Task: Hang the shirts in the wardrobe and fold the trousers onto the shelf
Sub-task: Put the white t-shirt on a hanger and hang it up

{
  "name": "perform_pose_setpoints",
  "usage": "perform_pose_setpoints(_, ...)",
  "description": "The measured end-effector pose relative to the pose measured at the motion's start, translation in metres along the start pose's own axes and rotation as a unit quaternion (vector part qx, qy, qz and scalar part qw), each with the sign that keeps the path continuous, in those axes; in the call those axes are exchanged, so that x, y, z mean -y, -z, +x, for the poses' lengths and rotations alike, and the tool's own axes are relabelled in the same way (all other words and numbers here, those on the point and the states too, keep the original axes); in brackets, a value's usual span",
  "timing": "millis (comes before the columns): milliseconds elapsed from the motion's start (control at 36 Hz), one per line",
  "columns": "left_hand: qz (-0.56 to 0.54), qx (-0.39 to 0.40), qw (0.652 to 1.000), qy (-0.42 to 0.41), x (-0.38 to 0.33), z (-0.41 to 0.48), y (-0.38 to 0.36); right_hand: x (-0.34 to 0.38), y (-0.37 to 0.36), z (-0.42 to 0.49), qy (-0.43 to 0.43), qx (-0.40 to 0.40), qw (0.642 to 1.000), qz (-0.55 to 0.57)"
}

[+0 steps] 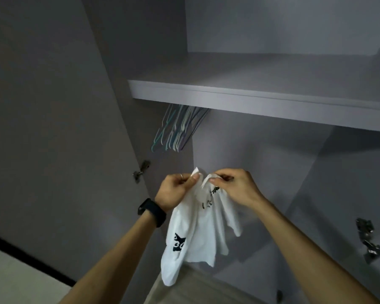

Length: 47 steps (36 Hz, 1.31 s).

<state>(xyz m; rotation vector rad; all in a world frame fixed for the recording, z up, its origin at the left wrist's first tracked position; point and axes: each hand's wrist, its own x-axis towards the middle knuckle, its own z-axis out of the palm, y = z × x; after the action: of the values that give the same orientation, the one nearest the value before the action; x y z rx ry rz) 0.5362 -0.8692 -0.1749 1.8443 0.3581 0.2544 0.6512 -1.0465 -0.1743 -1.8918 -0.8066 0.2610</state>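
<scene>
Both collar edges are pinched — left hand, right hand — shirt below shelf.

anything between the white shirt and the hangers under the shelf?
Nothing visible. The left hand and right hand pinch the white shirt at its collar below the hangers; only open space lies between. The rail is hidden behind the shelf edge.

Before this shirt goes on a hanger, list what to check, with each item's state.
1. Grip: left hand and right hand each pinch a collar tip of the white shirt: ok.
2. Spare hangers hang bare below the shelf: ok.
3. Hanger in the shirt: none visible: not ok.
4. Rail: hidden behind the shelf edge: cannot tell.
5. Wardrobe door stands open: ok.
</scene>
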Motion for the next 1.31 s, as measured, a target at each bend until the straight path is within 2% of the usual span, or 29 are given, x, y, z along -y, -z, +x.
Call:
perform_pose_setpoints(83,0.066,0.018,0.998,0.0,-0.006,-0.009,0.004,0.017,-0.007,0.013,-0.002,0.034,0.999,-0.017)
perform_pose_setpoints(194,0.177,-0.09,0.979,-0.035,-0.009,-0.015,0.021,0.032,-0.016,0.026,-0.003,0.073,0.997,0.009)
perform_pose_setpoints(278,0.28,-0.111,0.95,-0.083,-0.003,-0.013,0.044,0.038,-0.027,0.029,0.004,0.098,0.995,0.014)
perform_pose_setpoints(333,0.375,-0.131,0.91,-0.117,0.003,-0.007,0.061,0.04,-0.035,0.035,-0.002,0.087,0.996,0.015)
perform_pose_setpoints(417,0.477,-0.213,0.836,-0.169,0.015,0.004,0.089,0.041,-0.046,0.059,-0.026,0.04,0.999,0.014)
perform_pose_setpoints(472,0.526,-0.238,0.795,-0.187,0.021,0.012,0.106,0.038,-0.052,0.075,-0.072,0.018,0.996,0.041)
perform_pose_setpoints(556,0.614,-0.258,0.715,-0.212,0.032,0.026,0.137,0.022,-0.071,0.112,-0.131,-0.017,0.991,0.033)
perform_pose_setpoints(639,0.672,-0.235,0.676,-0.19,0.04,0.033,0.158,0.009,-0.087,0.149,-0.165,-0.041,0.985,-0.009)
perform_pose_setpoints(806,0.745,-0.282,0.559,-0.23,0.075,0.052,0.2,-0.004,-0.125,0.223,-0.168,-0.101,0.98,-0.039)
perform_pose_setpoints(1000,0.808,-0.311,0.459,-0.198,0.091,0.066,0.209,-0.041,-0.15,0.26,-0.191,-0.194,0.962,-0.031)
perform_pose_setpoints(1194,0.821,-0.318,0.433,-0.196,0.096,0.068,0.204,-0.054,-0.154,0.266,-0.173,-0.186,0.967,-0.019)
perform_pose_setpoints(1306,0.83,-0.277,0.455,-0.167,0.098,0.063,0.199,-0.041,-0.151,0.255,-0.195,-0.207,0.957,-0.051)
